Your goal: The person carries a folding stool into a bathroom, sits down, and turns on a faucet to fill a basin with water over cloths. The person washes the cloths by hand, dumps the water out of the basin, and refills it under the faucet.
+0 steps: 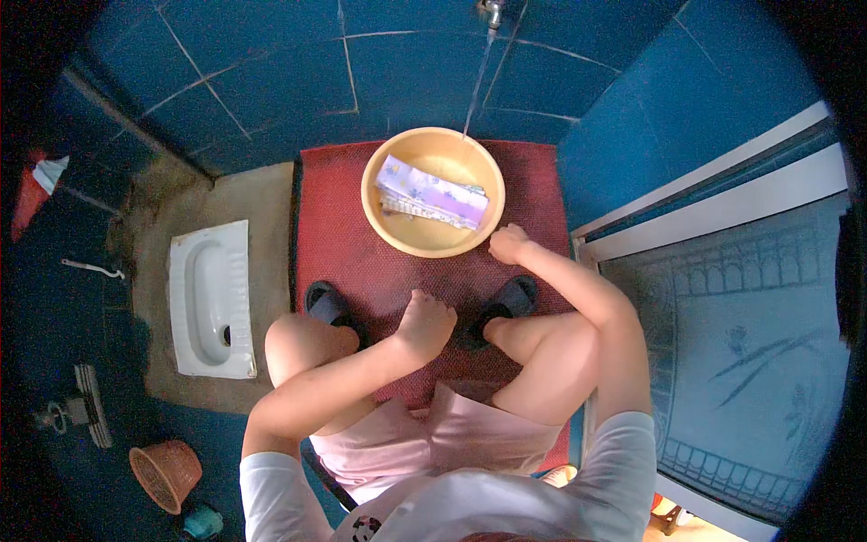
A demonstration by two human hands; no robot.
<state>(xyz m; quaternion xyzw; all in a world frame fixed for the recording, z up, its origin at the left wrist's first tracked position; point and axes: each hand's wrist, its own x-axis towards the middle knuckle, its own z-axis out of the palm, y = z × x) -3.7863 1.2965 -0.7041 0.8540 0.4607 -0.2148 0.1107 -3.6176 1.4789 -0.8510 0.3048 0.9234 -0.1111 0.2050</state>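
A yellow plastic basin stands on a red textured mat. Inside it lie folded cloths: a purple floral cloth on top and a pale patterned cloth beneath. From a metal tap on the wall, a thin stream of water runs down into the basin's back edge. My right hand is curled closed beside the basin's lower right rim; whether it touches the rim is unclear. Between my knees, my left hand hangs with its fingers folded in. Nothing shows in either hand.
A white squat toilet is set in the floor to the left. Lower left are an orange basket and a wall-mounted brush. On the right stands a white-framed door with a patterned panel. Dark slippers are on my feet.
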